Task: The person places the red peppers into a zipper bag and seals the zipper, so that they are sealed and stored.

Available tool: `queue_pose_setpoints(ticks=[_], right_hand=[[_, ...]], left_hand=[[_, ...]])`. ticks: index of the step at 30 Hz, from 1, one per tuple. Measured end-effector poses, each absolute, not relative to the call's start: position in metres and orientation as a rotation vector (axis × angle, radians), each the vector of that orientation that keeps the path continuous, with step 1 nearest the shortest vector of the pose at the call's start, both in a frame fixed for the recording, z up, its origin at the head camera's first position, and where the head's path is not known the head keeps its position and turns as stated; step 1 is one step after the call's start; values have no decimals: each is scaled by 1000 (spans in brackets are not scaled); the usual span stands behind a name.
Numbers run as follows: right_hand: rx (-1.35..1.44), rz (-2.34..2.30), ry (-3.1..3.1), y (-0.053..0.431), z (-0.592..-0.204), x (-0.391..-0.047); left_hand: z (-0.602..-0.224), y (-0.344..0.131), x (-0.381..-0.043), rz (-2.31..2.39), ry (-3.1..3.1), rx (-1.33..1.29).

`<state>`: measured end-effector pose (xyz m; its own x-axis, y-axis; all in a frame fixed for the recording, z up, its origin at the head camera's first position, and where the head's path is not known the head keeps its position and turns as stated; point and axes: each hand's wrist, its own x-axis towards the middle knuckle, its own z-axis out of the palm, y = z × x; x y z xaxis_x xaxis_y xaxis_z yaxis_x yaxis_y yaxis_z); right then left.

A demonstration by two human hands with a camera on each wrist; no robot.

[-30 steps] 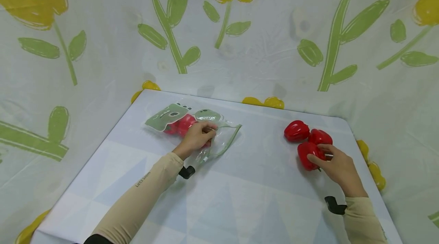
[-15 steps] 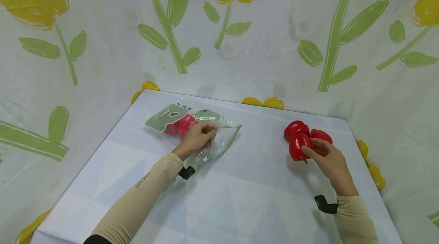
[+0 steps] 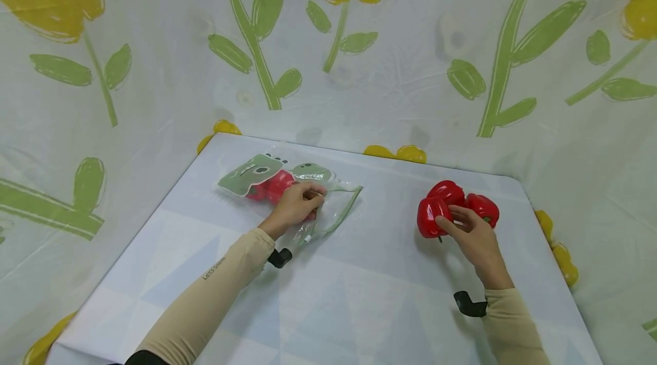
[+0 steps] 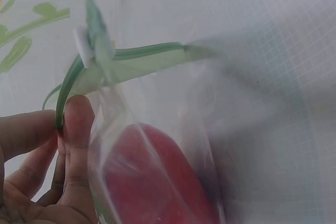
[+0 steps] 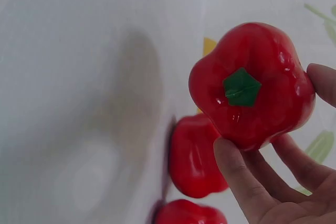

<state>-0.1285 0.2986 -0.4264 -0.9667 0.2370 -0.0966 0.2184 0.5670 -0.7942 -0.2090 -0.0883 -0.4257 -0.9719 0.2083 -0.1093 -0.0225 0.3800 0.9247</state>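
My left hand (image 3: 297,203) pinches the green-edged rim of a clear zip bag (image 3: 336,205) between thumb and fingertips, and the bag's mouth gapes toward the right. Red bell peppers (image 3: 277,185) show through the plastic, partly hidden by a green cartoon print. At the right, my right hand (image 3: 474,239) grips one red bell pepper (image 3: 432,218) with thumb and fingers. In the right wrist view that bell pepper (image 5: 257,87) is held off the table, its green stem end facing the camera. Behind it on the table lie two further red peppers (image 3: 482,209).
The white and pale-blue patterned table (image 3: 359,296) reaches back to a flower-printed curtain (image 3: 400,68). A white slider (image 4: 84,45) sits on the bag's zip edge. Black camera mounts (image 3: 469,304) stick out near both wrists.
My right hand has lifted the bell pepper and carried it left, away from the pepper on the right. The left hand and the bag have stayed in place.
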Motion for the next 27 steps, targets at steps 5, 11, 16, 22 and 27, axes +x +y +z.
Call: queue_pose_setpoints(ticks=[5, 11, 16, 22, 27], right_hand=[[-374, 1447, -2747, 286, -431, -130], [-343, 1571, -2728, 271, -438, -134], [-355, 1820, -2665, 254, -441, -139], [-378, 2047, -2577, 231, -443, -142], [-398, 2105, -2550, 214, -445, -145]], left_hand=[[-426, -87, -209, 1616, 2435, 155], [-425, -88, -209, 1614, 2439, 190], [-424, -88, -208, 1613, 2432, 189], [-426, -87, -210, 1611, 2431, 191], [-425, -86, -209, 1593, 2433, 172]])
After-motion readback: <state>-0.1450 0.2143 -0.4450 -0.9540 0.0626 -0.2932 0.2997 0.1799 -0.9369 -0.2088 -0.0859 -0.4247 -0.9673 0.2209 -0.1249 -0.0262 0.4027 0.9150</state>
